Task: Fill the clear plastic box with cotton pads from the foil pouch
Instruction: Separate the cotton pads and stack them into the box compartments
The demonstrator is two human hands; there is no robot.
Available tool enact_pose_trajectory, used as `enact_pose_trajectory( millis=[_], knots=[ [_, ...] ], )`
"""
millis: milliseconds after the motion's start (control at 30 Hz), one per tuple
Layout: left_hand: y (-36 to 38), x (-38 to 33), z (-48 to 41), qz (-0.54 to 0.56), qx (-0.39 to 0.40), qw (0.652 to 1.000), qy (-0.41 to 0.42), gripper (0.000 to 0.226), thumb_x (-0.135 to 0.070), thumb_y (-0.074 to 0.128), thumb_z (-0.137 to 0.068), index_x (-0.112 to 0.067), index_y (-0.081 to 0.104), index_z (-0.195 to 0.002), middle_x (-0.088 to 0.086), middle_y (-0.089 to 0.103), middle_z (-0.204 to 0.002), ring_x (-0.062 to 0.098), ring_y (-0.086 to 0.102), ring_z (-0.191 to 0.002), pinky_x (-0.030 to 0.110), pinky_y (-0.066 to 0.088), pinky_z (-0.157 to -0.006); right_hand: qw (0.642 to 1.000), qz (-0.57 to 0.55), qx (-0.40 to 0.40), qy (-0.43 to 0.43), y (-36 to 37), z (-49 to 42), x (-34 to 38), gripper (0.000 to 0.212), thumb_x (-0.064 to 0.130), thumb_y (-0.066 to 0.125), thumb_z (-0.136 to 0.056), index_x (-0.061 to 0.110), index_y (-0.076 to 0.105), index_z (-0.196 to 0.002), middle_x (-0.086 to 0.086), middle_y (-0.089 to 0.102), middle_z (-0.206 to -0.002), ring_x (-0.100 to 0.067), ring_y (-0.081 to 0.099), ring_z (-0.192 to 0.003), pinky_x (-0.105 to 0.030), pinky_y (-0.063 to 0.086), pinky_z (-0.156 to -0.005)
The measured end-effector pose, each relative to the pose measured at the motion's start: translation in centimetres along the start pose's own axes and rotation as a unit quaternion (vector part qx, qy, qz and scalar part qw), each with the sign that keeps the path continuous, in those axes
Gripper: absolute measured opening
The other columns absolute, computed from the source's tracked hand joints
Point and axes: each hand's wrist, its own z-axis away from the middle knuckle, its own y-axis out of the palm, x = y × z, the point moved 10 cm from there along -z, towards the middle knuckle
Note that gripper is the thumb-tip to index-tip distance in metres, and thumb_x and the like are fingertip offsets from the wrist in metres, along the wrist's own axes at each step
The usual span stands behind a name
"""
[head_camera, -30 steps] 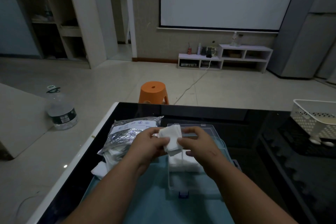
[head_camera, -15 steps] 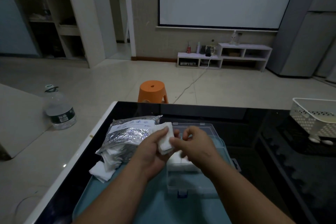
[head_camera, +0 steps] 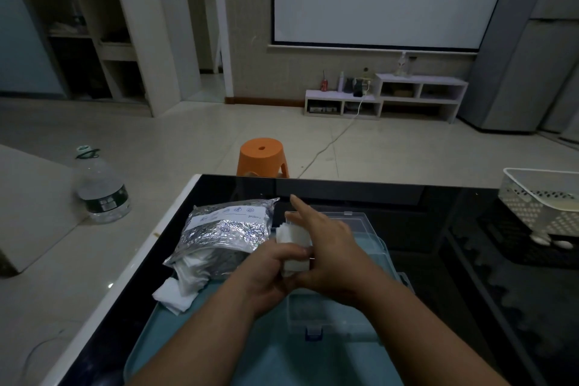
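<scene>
— Where's the pouch (head_camera: 225, 229)?
— Far left, pads (head_camera: 175, 298) spilling from it.
— The hands?
— Left hand (head_camera: 269, 269) curls round a stack (head_camera: 294, 238); right hand (head_camera: 329, 254) presses it, fingers straight, both above the open box (head_camera: 326, 313) on the tray (head_camera: 250, 363).

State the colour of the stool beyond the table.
The stool is orange, shown best in the head view.

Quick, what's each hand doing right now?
Left hand: grips a stack of pads.
Right hand: open, fingers straight, laid against the pads.
</scene>
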Motion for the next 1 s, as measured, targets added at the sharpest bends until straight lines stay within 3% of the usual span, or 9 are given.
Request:
enact_pose_trajectory(
  millis=[133,267,367,500,633,700,800,900,1000],
  knots=[
    [0.3,-0.2,-0.1,-0.007,0.022,1.0,0.013,0.048,0.007,0.062,-0.061,-0.012,0.067,-0.105,0.013,0.067,-0.088,0.024,0.066,-0.074,0.03,0.051,-0.058,0.999,0.031,0.008,-0.006,0.0,0.0,0.1,0.116,0.038,0.079,-0.072,0.046,-0.005,-0.15,0.011,0.038,-0.148,-0.017,0.025,-0.14,-0.037,0.013,-0.116],
    [0.4,-0.7,-0.1,-0.002,0.03,0.999,0.036,0.052,0.013,0.055,-0.068,-0.01,0.061,-0.114,0.015,0.067,-0.09,0.025,0.067,-0.077,0.031,0.053,-0.058,0.998,0.045,0.007,-0.031,0.0,0.0,0.7,0.115,0.038,0.078,-0.072,0.043,-0.005,-0.152,0.012,0.031,-0.152,-0.014,0.02,-0.142,-0.034,0.01,-0.116],
    [0.4,-1.0,-0.3,0.002,0.04,0.998,0.037,0.059,0.012,0.057,-0.067,-0.009,0.058,-0.122,0.019,0.065,-0.103,0.03,0.065,-0.09,0.035,0.054,-0.065,0.999,0.05,0.006,-0.009,0.2,0.1,0.2,0.114,0.041,0.078,-0.073,0.048,-0.006,-0.15,0.01,0.032,-0.151,-0.017,0.022,-0.141,-0.035,0.012,-0.116],
    [-0.9,-0.4,-1.0,-0.005,-0.011,1.0,0.023,0.054,0.017,0.047,-0.076,-0.008,0.054,-0.124,0.019,0.067,-0.097,0.03,0.067,-0.084,0.035,0.054,-0.063,0.999,0.034,0.019,-0.013,-0.2,0.3,0.7,0.108,0.042,0.077,-0.075,0.044,0.001,-0.151,0.01,0.032,-0.152,-0.016,0.023,-0.141,-0.036,0.013,-0.116],
    [-2.8,0.4,-1.1,-0.065,-0.098,0.993,-0.004,0.051,0.019,0.043,-0.079,-0.008,0.045,-0.122,0.02,0.068,-0.085,0.027,0.066,-0.064,0.032,0.053,-0.054,0.997,-0.031,0.025,0.068,-0.6,0.5,-2.6,0.093,0.043,0.072,-0.077,0.039,0.016,-0.151,0.005,0.033,-0.153,-0.02,0.029,-0.14,-0.047,0.026,-0.117],
    [-3.5,0.7,-0.8,-0.085,-0.131,0.988,-0.009,0.04,0.021,0.043,-0.08,-0.004,0.045,-0.111,0.023,0.063,-0.088,0.027,0.065,-0.064,0.034,0.054,-0.056,0.987,0.032,0.043,0.149,0.2,0.7,-6.1,0.072,0.029,0.067,-0.082,0.033,0.033,-0.146,-0.001,0.044,-0.146,-0.022,0.042,-0.132,-0.045,0.038,-0.11],
    [-4.2,1.0,-0.6,-0.114,-0.166,0.979,-0.018,0.021,0.021,0.043,-0.08,0.003,0.05,-0.09,0.022,0.061,-0.082,0.027,0.065,-0.064,0.034,0.054,-0.058,0.941,0.141,0.164,0.261,3.0,1.8,-10.7,0.043,0.021,0.063,-0.086,0.021,0.056,-0.129,-0.007,0.059,-0.126,-0.024,0.056,-0.112,-0.04,0.046,-0.099],
    [-4.9,1.0,-0.9,-0.096,-0.182,0.978,-0.021,0.024,0.017,0.042,-0.081,0.011,0.048,-0.104,0.024,0.061,-0.083,0.027,0.065,-0.059,0.033,0.055,-0.052,0.929,0.145,0.178,0.291,4.2,1.4,-12.0,0.033,0.021,0.065,-0.085,0.015,0.066,-0.118,-0.009,0.064,-0.115,-0.026,0.06,-0.103,-0.04,0.049,-0.095],
    [-5.3,0.6,-1.1,-0.08,-0.198,0.977,-0.003,0.027,0.014,0.045,-0.083,0.005,0.049,-0.108,0.024,0.062,-0.089,0.028,0.065,-0.065,0.034,0.054,-0.056,0.934,0.146,0.172,0.275,4.8,0.6,-11.2,0.03,0.017,0.064,-0.087,0.014,0.066,-0.117,-0.009,0.063,-0.115,-0.025,0.061,-0.103,-0.038,0.05,-0.096]
  ],
)
